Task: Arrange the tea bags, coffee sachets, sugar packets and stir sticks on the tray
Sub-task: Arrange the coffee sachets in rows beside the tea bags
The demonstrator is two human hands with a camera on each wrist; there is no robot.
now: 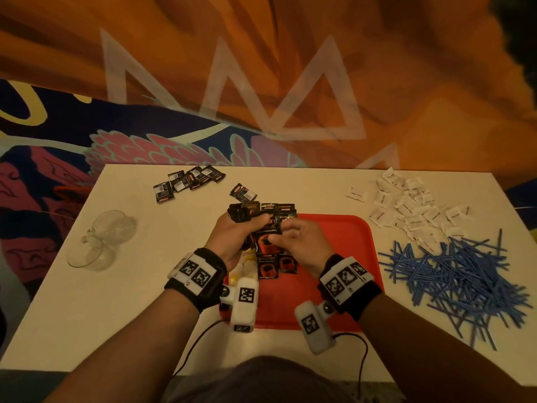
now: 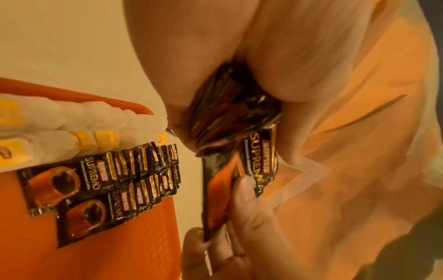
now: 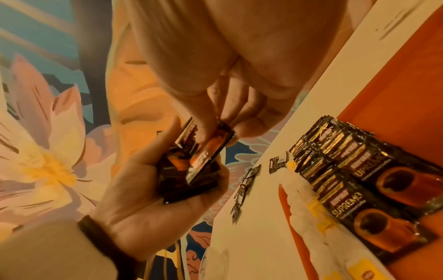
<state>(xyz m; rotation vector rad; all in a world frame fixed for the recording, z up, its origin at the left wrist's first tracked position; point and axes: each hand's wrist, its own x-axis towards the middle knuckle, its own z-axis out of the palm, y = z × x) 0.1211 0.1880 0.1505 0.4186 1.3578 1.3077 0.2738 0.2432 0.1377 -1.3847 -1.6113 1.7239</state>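
Note:
My left hand (image 1: pixel 247 225) grips a stack of black coffee sachets (image 2: pixel 230 113) above the back left of the red tray (image 1: pixel 334 257). Thumb and fingers of my right hand (image 1: pixel 280 237) pinch the front sachet (image 3: pixel 210 149) of that stack, partly drawn out. Two overlapping rows of coffee sachets (image 2: pixel 95 185) lie on the tray's left part. To their left sit rows of white tea bags (image 2: pixel 72 123) with yellow tags. Off the tray to the right lie white sugar packets (image 1: pixel 412 207) and a heap of blue stir sticks (image 1: pixel 453 271).
Several loose coffee sachets (image 1: pixel 189 180) lie at the back of the white table (image 1: pixel 130 301), and one more (image 1: pixel 242 193) lies just behind the hands. Clear glass cups (image 1: pixel 101 239) lie on their sides at the left. A black cable (image 1: pixel 360 353) runs over the front edge.

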